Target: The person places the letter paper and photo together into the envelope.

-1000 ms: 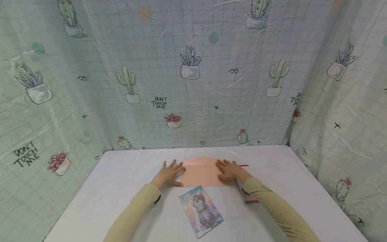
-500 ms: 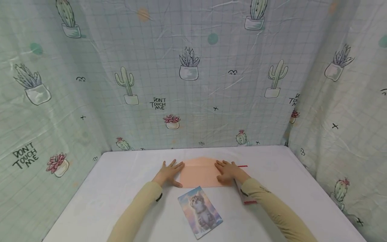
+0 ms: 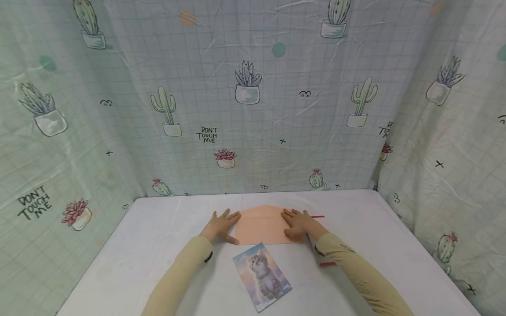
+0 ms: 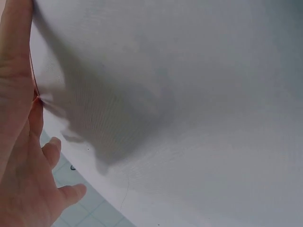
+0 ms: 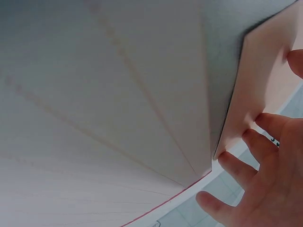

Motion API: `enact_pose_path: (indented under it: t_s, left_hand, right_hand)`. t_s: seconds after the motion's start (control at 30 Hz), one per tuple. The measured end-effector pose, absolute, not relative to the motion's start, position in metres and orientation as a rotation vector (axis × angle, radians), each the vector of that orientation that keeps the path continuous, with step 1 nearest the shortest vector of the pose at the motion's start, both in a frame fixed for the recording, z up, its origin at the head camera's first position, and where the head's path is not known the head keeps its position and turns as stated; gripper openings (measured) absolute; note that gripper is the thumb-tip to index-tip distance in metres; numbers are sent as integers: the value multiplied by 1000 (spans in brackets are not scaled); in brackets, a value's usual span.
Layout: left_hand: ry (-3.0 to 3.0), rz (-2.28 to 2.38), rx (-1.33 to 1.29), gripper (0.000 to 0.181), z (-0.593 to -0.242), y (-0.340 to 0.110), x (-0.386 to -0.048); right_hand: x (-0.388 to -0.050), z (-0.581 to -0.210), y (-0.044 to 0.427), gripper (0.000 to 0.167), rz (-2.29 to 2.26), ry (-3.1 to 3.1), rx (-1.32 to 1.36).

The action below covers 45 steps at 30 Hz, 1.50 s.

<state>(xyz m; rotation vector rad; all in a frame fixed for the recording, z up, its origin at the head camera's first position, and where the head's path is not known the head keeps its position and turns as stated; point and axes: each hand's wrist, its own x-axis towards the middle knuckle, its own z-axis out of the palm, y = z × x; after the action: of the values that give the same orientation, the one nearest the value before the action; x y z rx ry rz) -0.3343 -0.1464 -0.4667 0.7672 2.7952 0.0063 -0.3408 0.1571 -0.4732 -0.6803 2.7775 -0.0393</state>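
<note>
A peach envelope point(image 3: 261, 226) lies flat near the far side of the table, its pointed flap unfolded away from the person. At its left edge, my left hand point(image 3: 220, 227) rests with fingers spread, the thumb near the lower corner. My right hand point(image 3: 301, 223) lies over the right end, and in the right wrist view its fingertips point(image 5: 249, 135) touch the peach paper. Just in front of the envelope is a card point(image 3: 262, 277) with a kitten picture, turned at a slant. What lies under the right palm is hidden.
A pale flat item with red ends point(image 3: 321, 259) lies partly under the right forearm; the right wrist view shows its whitish, faintly lined surface point(image 5: 109, 118). White cloth covers the table point(image 3: 158, 245). A cactus-print curtain point(image 3: 253, 118) hangs behind and at both sides.
The head view shifts very slightly. Both hands, the envelope and the kitten card keep their places.
</note>
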Motion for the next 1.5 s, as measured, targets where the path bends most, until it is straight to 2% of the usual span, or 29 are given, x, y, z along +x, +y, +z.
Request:
enact_pose_path:
  t_s: [0.6,1.0,1.23,1.5]
  left_hand:
    - [2797,-9,755,96,-472,-146,-337]
    - [2786,-1,759,97,-476,-148,-338]
    - [2795,5,787,96,-475,-152,-338]
    - [2791,4,790,94,-473,-150,-336]
  right_hand:
    - [-340,-477,161,60,-102,2796,-687]
    - [-322,-477,162,54,-93,2853,-759]
    - [-307,-481,160,43,-91,2969,-860]
    - [-288,-479,160,40,-77,3049,-979]
